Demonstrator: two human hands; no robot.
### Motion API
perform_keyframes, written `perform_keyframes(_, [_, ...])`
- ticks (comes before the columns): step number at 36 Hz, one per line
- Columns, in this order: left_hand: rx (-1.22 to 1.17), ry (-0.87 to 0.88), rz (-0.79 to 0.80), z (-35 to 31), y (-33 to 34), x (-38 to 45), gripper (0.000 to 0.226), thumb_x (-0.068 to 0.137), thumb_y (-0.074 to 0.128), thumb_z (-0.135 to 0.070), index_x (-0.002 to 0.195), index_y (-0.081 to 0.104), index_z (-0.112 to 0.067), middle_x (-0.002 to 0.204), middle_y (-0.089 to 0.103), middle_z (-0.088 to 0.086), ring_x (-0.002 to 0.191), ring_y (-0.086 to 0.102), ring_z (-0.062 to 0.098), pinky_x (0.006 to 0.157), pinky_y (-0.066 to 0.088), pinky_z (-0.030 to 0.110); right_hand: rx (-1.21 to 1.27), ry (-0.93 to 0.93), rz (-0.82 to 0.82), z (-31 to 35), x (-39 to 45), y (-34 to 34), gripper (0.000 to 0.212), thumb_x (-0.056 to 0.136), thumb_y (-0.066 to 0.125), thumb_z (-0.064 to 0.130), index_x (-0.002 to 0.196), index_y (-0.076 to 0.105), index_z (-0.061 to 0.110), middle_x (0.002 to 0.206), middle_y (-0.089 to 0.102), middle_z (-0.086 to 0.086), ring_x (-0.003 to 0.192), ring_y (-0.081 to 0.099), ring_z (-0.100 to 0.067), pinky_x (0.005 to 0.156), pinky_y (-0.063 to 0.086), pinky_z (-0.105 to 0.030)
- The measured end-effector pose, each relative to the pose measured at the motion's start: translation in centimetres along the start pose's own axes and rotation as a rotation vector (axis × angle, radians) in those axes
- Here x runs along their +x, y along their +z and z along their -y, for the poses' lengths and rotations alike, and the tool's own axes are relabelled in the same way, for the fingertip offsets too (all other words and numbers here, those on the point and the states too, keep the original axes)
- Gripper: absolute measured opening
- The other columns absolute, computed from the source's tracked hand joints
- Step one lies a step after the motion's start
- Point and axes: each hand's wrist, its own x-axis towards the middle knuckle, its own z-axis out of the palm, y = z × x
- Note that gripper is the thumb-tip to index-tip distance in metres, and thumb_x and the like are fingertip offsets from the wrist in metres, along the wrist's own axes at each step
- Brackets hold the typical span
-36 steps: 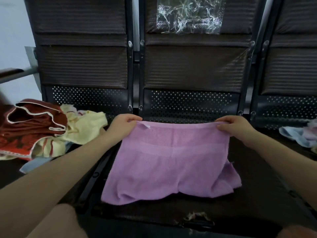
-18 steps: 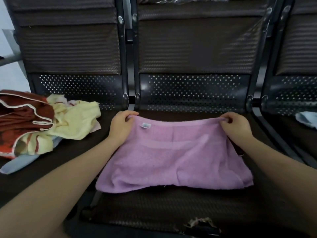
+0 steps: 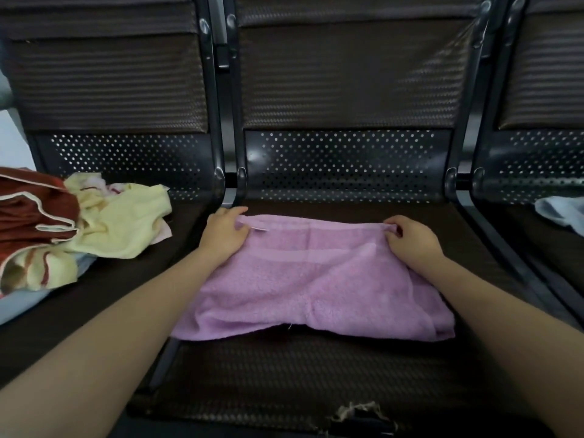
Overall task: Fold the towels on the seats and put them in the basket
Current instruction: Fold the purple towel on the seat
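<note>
A purple towel [image 3: 313, 279] lies folded over on the dark middle seat [image 3: 284, 374]. My left hand [image 3: 222, 232] grips its far left corner, next to the small white label. My right hand [image 3: 410, 238] pinches the far right corner. The far edge of the towel runs between the two hands, low over the seat. The near edge is rumpled and uneven. No basket is in view.
On the left seat sits a heap of loose towels: a dark red one [image 3: 28, 216], a pale yellow one [image 3: 123, 222] and a light blue one [image 3: 19, 301] beneath. Another light blue towel [image 3: 562, 213] lies on the right seat. Seat backs rise just behind.
Both hands have lowered the towel's far edge toward the seat, so the towel lies flatter. The camera has tilted down and closer.
</note>
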Motion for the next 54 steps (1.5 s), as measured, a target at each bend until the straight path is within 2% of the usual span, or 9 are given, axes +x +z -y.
perform_keyframes(11, [-0.282,0.121,0.135,-1.7,-4.8,-4.0,0.02,0.095,0.057,-0.016,0.111,0.068,-0.021,0.102,0.066,-0.009,0.094,0.059,0.006,0.078,0.045,0.016,0.258,-0.077,-0.08,1.3,-3.6,-3.7,0.027,0.097,0.052,0.016,0.12,0.067,0.014,0.112,0.068,-0.001,0.101,0.06,-0.015,0.085,0.043,-0.027])
perform_keyframes(18, [-0.674,0.175,-0.269,-5.9,-13.3,-7.3,0.02,0.093,0.06,-0.014,0.11,0.07,-0.017,0.108,0.068,-0.004,0.102,0.06,0.009,0.088,0.046,0.017,0.864,-0.063,-0.41,8.7,-6.7,-13.3,0.019,0.097,0.053,0.015,0.104,0.07,0.021,0.092,0.065,0.013,0.088,0.057,0.0,0.074,0.047,-0.016])
perform_keyframes(21, [-0.812,0.163,-0.363,-8.2,-17.4,-8.1,0.023,0.093,0.059,-0.016,0.114,0.07,-0.013,0.111,0.068,-0.002,0.102,0.06,0.01,0.087,0.049,0.023,0.875,-0.145,-0.429,11.8,-7.4,-17.4,0.019,0.096,0.054,0.017,0.103,0.071,0.022,0.094,0.066,0.013,0.089,0.057,0.002,0.069,0.044,-0.013])
perform_keyframes(25, [-0.851,0.16,-0.459,-10.2,-20.6,-9.3,0.019,0.094,0.055,-0.013,0.108,0.067,-0.018,0.105,0.064,-0.006,0.089,0.057,-0.001,0.065,0.042,0.001,0.82,-0.214,-0.385,14.3,-8.4,-20.6,0.018,0.094,0.055,0.014,0.095,0.071,0.021,0.09,0.069,0.008,0.081,0.058,-0.001,0.06,0.045,-0.007])
perform_keyframes(30, [-0.758,0.196,-0.509,-10.9,-22.9,-11.0,0.023,0.095,0.053,-0.015,0.115,0.066,-0.016,0.109,0.061,-0.009,0.102,0.053,0.006,0.067,0.034,-0.005,0.812,-0.275,-0.373,15.7,-9.9,-22.5,0.02,0.094,0.055,0.011,0.091,0.071,0.022,0.087,0.068,0.011,0.081,0.059,-0.001,0.062,0.043,-0.008])
perform_keyframes(36, [-0.862,0.201,-0.572,-11.2,-24.9,-11.5,0.027,0.094,0.056,-0.014,0.12,0.064,-0.015,0.111,0.06,-0.005,0.101,0.053,0.007,0.07,0.039,-0.001,0.932,-0.252,-0.34,16.4,-10.4,-24.1,0.021,0.091,0.057,0.011,0.083,0.073,0.022,0.086,0.068,0.0,0.08,0.057,-0.012,0.068,0.046,-0.023])
perform_keyframes(40, [-0.936,0.128,-0.484,-11.0,-25.8,-11.2,0.03,0.093,0.06,-0.015,0.123,0.063,-0.016,0.115,0.059,-0.001,0.105,0.054,0.013,0.087,0.044,0.02,1.074,-0.171,-0.284,16.7,-10.2,-24.5,0.021,0.089,0.057,0.005,0.082,0.072,0.017,0.082,0.066,-0.005,0.075,0.058,-0.015,0.065,0.048,-0.023])
perform_keyframes(51, [-0.683,0.077,-0.298,-6.8,-20.3,-9.8,0.024,0.09,0.06,-0.005,0.113,0.068,-0.009,0.103,0.065,0.003,0.085,0.057,0.011,0.068,0.045,0.018,0.574,-0.096,-0.239,12.2,-7.6,-18.1,0.022,0.096,0.052,0.013,0.108,0.071,0.013,0.104,0.063,-0.002,0.099,0.055,-0.017,0.082,0.045,-0.03])
perform_keyframes(54, [-0.627,0.056,-0.278,-5.7,-17.8,-8.8,0.021,0.089,0.063,-0.006,0.108,0.07,-0.009,0.1,0.065,0.004,0.091,0.059,0.015,0.079,0.047,0.027,0.375,-0.105,-0.205,10.5,-6.9,-16.0,0.022,0.094,0.054,0.015,0.108,0.071,0.012,0.099,0.065,-0.003,0.096,0.058,-0.019,0.079,0.042,-0.027])
